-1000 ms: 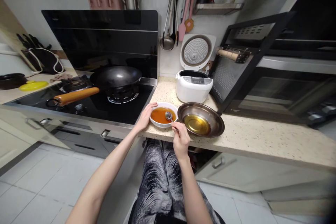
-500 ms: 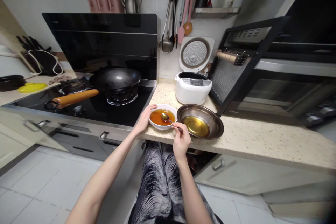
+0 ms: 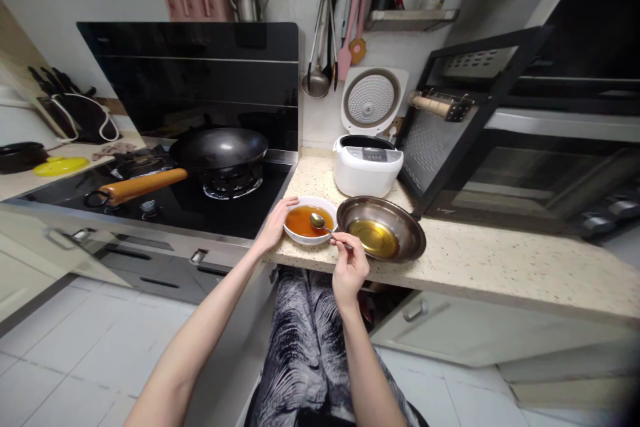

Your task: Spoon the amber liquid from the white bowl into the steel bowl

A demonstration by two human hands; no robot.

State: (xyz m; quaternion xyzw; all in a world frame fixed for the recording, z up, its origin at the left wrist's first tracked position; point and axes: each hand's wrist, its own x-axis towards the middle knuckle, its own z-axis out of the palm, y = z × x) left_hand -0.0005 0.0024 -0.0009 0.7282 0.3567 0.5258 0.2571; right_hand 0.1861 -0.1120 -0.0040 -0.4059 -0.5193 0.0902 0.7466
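A white bowl (image 3: 313, 241) of amber-brown liquid (image 3: 299, 221) stands near the counter's front edge. My left hand (image 3: 275, 223) grips its left rim, with the fingers over the edge. My right hand (image 3: 350, 267) pinches the handle of a metal spoon (image 3: 317, 220), whose bowl end is over the liquid at the right side of the bowl. Whether the spoon touches the liquid I cannot tell. Close on the right is a wide metal basin (image 3: 413, 240) with a yellowish, shiny bottom; my right hand is at its front left rim.
Behind the bowls sits a white rice cooker (image 3: 369, 170), lid raised. To the left, a black wok (image 3: 220, 150) with a wooden handle rests on the gas stove (image 3: 240, 217). An oven (image 3: 525, 180) stands at the right. Tongs and pink spatulas (image 3: 345, 60) hang on the wall.
My right hand has shifted slightly right, carrying the spoon a little toward the right side of the bowl. My left hand keeps its hold on the rim.
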